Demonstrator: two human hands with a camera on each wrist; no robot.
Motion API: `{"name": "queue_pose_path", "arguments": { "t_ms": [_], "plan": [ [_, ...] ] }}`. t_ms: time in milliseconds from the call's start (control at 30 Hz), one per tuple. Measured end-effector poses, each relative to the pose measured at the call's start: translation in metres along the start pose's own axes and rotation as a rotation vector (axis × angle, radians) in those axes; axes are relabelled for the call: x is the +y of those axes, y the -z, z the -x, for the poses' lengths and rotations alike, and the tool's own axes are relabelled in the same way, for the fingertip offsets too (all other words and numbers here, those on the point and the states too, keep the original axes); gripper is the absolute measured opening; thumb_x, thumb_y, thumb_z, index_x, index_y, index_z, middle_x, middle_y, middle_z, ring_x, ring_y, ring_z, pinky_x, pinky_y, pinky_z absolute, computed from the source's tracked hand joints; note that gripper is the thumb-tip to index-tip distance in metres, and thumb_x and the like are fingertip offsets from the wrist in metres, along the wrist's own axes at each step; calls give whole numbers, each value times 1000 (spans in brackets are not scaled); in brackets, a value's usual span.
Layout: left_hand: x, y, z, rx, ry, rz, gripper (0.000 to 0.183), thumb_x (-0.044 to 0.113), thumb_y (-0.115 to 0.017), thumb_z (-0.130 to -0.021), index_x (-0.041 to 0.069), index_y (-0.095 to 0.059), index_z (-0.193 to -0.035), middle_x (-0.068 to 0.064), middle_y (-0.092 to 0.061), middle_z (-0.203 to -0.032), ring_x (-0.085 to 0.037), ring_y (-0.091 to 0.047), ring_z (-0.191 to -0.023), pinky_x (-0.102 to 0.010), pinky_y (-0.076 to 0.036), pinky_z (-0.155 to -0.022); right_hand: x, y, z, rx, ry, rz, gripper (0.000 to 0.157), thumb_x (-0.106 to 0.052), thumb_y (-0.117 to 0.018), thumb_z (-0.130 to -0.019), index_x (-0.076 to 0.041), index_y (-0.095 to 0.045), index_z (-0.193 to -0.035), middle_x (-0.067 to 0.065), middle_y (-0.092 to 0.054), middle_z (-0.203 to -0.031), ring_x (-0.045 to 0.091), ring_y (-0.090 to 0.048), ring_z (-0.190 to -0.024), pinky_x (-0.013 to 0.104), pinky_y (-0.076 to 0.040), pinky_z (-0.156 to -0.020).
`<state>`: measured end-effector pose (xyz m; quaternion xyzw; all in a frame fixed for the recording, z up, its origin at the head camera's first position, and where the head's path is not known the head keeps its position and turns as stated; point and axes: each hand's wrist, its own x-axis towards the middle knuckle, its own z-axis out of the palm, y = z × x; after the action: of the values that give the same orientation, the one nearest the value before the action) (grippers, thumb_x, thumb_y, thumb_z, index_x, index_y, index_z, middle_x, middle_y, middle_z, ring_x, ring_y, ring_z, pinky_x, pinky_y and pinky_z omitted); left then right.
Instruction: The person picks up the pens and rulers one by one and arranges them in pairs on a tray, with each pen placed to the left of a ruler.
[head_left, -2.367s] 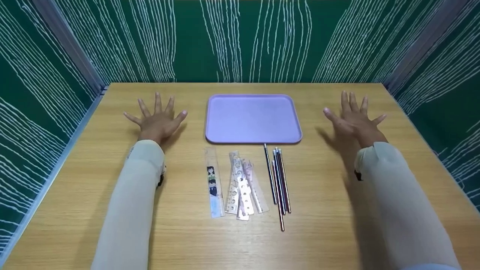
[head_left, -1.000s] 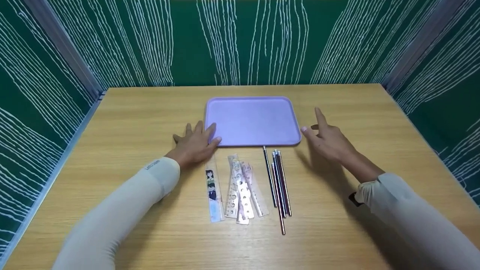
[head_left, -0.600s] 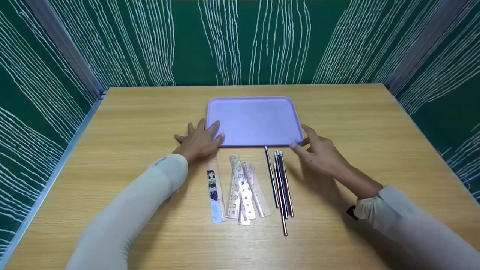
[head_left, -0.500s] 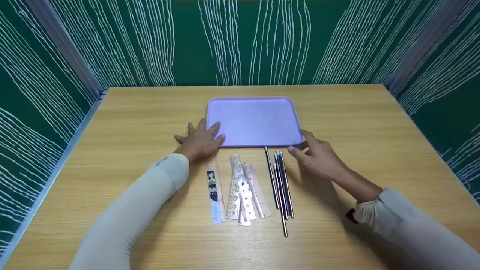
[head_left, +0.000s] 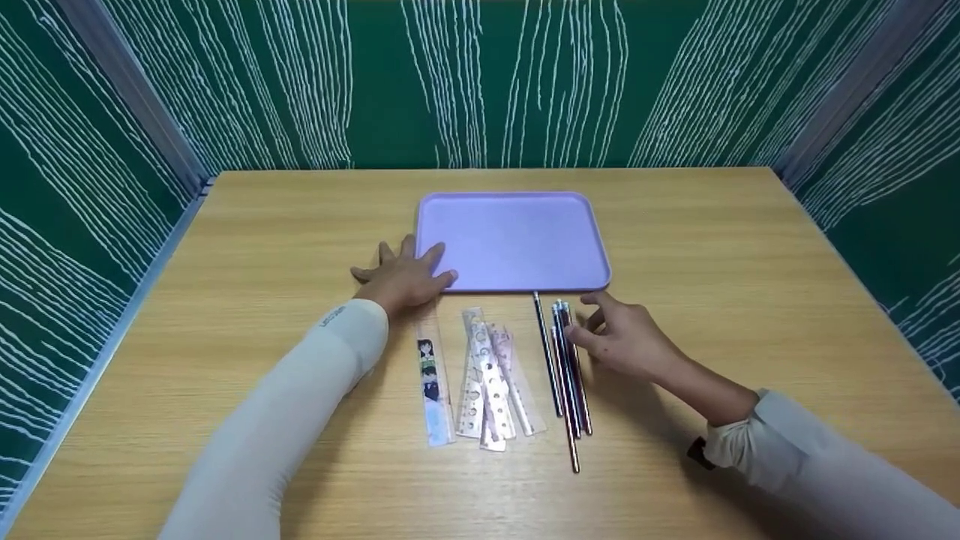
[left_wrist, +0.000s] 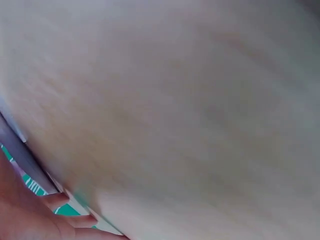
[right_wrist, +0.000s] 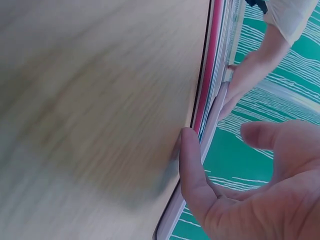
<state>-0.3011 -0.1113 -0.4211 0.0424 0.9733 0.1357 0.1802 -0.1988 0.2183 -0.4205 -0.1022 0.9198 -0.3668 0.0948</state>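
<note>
Round-cornered tray (head_left: 517, 240), ×1, toward desk's (head_left: 750, 247) far edge; slim pencils (head_left: 572, 390), ≥4. Left hand (head_left: 403, 280) splayed, right hand (head_left: 628, 339) half-open; neither gripping.

Left hand (head_left: 405, 279) covers the tray's (head_left: 517, 236) near left corner and the far end of the printed ruler (head_left: 433, 382). Right hand (head_left: 630, 341) — some fingers tucked out of sight; can't tell whether the thumb touches the pencils (head_left: 568, 375). Clear rulers (head_left: 493, 386) overlap, lower ones part-hidden, scale marks too small. Lettering (head_left: 332, 316) on left cuff too small also. Sleeves (head_left: 300, 405) run out of the head view. Wrist views: desk (right_wrist: 100, 125) blurred — each camera's own hand cut off at an edge.
</note>
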Motion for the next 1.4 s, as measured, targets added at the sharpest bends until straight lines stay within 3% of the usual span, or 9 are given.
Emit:
{"name": "queue_pose_path", "arguments": {
  "t_ms": [167,267,367,533,867,1033,1167,1400],
  "plan": [
    [6,10,-3,-64,40,33,79,74,-46,-95,46,-15,-162,-11,2,-174,-53,5,-155,-92,-3,-102,-2,-3,5,-15,-20,34,65,-34,-69,-97,5,-46,-144,20,-72,-112,21,-73,-85,30,-62,-69],
    [8,17,-5,-91,64,68,81,70,-53,-93,46,-16,-162,-10,-1,-173,-48,-3,-155,-92,-5,-102,-4,-5,8,-17,-40,19,65,-32,-71,-96,5,-46,-143,19,-72,-110,19,-74,-78,31,-62,-69],
    [9,21,-7,-115,84,101,83,68,-57,-92,48,-16,-161,-9,-1,-173,-45,-3,-155,-91,-5,-104,-4,-7,10,-25,-66,-45,65,-27,-72,-95,7,-45,-143,20,-71,-107,18,-73,-70,32,-63,-65],
    [11,27,-7,-149,114,130,85,67,-61,-91,50,-15,-161,-6,3,-174,-44,0,-157,-90,-3,-105,-6,-9,11,-41,-121,-153,67,-25,-75,-93,8,-44,-143,20,-69,-107,19,-72,-76,34,-64,-64],
    [16,30,-4,-154,148,133,84,64,-62,-92,51,-15,-160,-4,3,-174,-41,-4,-155,-89,-2,-106,-8,-14,14,-18,-161,-190,69,-22,-87,-82,8,-50,-132,18,-69,-103,21,-73,-72,35,-64,-64],
    [15,27,-4,-149,145,153,83,65,-61,-92,51,-16,-160,-4,3,-174,-40,-3,-155,-88,1,-107,-10,-18,15,-1,-138,-112,68,-20,-92,-76,9,-55,-125,13,-71,-98,17,-72,-72,30,-63,-63],
    [11,24,-4,-135,122,124,83,67,-58,-92,50,-15,-160,-5,3,-174,-41,-1,-155,-89,1,-106,-11,-19,14,-2,-104,-60,59,-21,-91,-77,8,-61,-118,8,-73,-87,14,-72,-66,27,-61,-61],
    [10,19,-6,-121,106,47,80,71,-51,-94,51,-11,-161,-7,-2,-173,-41,-8,-152,-90,-4,-106,-13,-15,13,-29,-135,-48,48,-20,-88,-80,6,-67,-114,7,-75,-82,16,-73,-64,29,-62,-60]
  ]
}}
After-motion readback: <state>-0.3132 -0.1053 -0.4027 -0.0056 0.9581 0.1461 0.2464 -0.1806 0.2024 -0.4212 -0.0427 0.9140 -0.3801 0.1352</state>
